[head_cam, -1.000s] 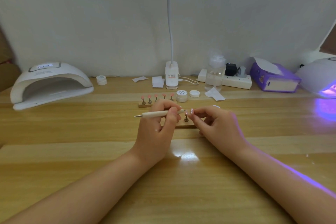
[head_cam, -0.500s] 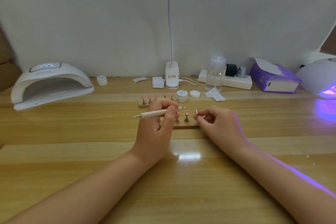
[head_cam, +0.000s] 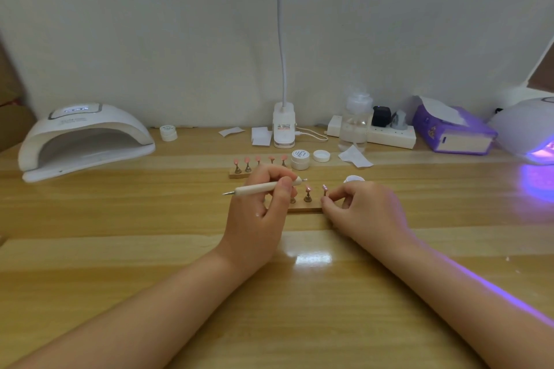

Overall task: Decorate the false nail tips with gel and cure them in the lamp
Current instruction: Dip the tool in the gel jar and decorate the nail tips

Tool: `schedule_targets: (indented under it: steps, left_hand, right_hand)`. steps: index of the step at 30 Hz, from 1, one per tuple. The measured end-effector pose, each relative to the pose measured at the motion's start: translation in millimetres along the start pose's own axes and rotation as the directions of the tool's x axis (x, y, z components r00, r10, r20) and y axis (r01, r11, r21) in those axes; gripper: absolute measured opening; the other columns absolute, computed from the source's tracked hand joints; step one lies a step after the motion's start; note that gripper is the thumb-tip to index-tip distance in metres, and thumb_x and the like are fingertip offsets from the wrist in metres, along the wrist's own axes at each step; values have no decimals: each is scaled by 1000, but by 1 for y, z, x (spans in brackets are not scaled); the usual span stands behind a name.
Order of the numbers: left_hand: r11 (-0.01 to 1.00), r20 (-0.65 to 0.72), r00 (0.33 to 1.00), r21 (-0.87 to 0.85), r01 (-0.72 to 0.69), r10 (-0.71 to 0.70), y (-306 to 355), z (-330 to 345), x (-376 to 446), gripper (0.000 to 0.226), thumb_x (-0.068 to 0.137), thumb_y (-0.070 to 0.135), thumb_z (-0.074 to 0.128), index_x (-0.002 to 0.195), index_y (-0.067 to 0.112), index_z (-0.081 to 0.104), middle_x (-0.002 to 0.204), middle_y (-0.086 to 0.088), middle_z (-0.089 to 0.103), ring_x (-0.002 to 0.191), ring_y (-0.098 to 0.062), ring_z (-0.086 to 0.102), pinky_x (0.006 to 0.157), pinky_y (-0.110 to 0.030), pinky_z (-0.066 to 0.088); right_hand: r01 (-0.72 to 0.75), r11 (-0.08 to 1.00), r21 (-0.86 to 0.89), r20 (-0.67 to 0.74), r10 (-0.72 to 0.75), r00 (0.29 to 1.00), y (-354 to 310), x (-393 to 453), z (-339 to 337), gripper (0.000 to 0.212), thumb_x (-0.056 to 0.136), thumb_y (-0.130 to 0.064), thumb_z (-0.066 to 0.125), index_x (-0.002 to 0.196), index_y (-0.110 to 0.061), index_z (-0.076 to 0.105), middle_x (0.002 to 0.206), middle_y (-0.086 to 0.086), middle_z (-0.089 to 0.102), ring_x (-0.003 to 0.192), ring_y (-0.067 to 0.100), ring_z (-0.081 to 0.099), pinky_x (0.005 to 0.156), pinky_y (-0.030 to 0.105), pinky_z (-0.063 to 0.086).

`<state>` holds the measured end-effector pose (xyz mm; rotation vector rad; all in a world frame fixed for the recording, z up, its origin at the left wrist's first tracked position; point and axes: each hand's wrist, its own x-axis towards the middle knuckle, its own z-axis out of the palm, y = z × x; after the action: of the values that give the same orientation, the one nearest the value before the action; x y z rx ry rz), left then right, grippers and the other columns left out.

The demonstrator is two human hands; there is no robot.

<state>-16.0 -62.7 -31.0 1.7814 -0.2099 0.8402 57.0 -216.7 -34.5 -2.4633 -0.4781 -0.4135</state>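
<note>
My left hand (head_cam: pixel 257 210) grips a white dotting pen (head_cam: pixel 263 187) lying sideways, its metal tip pointing right. My right hand (head_cam: pixel 359 210) pinches the small stand of a pink nail tip (head_cam: pixel 324 188) at the right end of the near wooden strip (head_cam: pixel 308 208). Another pink tip (head_cam: pixel 307 189) stands on that strip between my hands. A second wooden strip (head_cam: pixel 236 174) behind carries a row of several pink tips. An open gel jar (head_cam: pixel 300 159) and its lid (head_cam: pixel 321 155) sit just beyond. A white curing lamp (head_cam: pixel 84 141) stands far left; another lamp (head_cam: pixel 530 132) glows purple far right.
A desk lamp base (head_cam: pixel 283 126) stands at the back centre, with a clear bottle (head_cam: pixel 355 126), a power strip (head_cam: pixel 389 135) and a purple tissue box (head_cam: pixel 452 129) to its right. A small jar (head_cam: pixel 168 132) and paper scraps lie near the wall. A white cap (head_cam: pixel 354 179) sits behind my right hand.
My right hand has moved the pinched nail tip away from the pen tip, rightward and down to the right end of the near strip. My left hand with the pen has barely moved.
</note>
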Motion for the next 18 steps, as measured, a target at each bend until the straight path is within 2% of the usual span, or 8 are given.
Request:
schedule_targets:
  steps: [2,4,5,7,9,11,14,18]
  left_hand:
    - [1000,-4,1000,-4,-1,1,0,0,0,14,86,38,47,86,30,58,83,2,62,75,-16,64,70,-37,53]
    - [1000,-4,1000,-2,0,0,1,0,1,15,86,38,47,86,30,59,83,3,62,76,-15,64,70,-37,53]
    - [1000,-4,1000,-5,3,-3,2,0,1,14,86,38,47,86,30,59,83,3,63,76,-14,64,70,-36,54]
    - [1000,-3,1000,-15,12,-12,2,0,1,14,85,38,47,86,30,58,83,3,63,76,-14,64,71,-35,54]
    - [1000,1,1000,-13,19,-19,2,0,1,13,86,36,48,86,29,58,82,3,63,76,-14,64,71,-35,54]
    - [1000,6,1000,-7,23,-23,2,0,1,10,88,30,50,86,27,58,81,3,62,76,-14,63,70,-34,54]
    - [1000,17,1000,-7,15,-15,2,-1,1,14,86,36,48,86,28,58,82,3,62,76,-14,63,70,-31,54]
    - [1000,23,1000,-9,15,-14,1,-1,1,16,84,39,46,87,29,58,83,5,62,77,-14,64,71,-33,55]
  right_hand:
    - [3,999,-36,-61,-5,998,-2,-1,-4,18,77,-39,60,66,-25,61,56,-8,53,55,8,51,45,22,29]
    - [41,999,-16,-165,-43,985,-1,0,-10,17,73,-38,58,70,-22,57,61,-9,50,56,9,47,47,24,27]
    - [68,998,-14,-226,-69,972,0,2,-13,19,72,-37,58,76,-18,58,69,-9,50,62,13,47,51,25,30]
    - [60,996,-63,-289,-76,954,7,8,-18,33,71,-35,62,94,-11,60,91,2,50,84,20,48,69,28,36]
    - [-60,981,-182,-208,21,978,17,15,-19,54,73,-41,64,115,-10,55,108,8,45,105,25,41,89,30,31]
    - [-197,948,-251,-99,177,979,26,19,-19,67,74,-52,61,127,-12,48,119,10,41,116,27,35,96,33,28]
    - [-276,937,-212,-12,280,960,35,23,-16,66,76,-58,58,126,-16,51,124,11,41,119,30,35,97,36,30]
    - [-255,945,-203,48,269,962,38,24,-13,59,72,-59,59,118,-22,58,120,9,44,118,28,37,95,36,34]
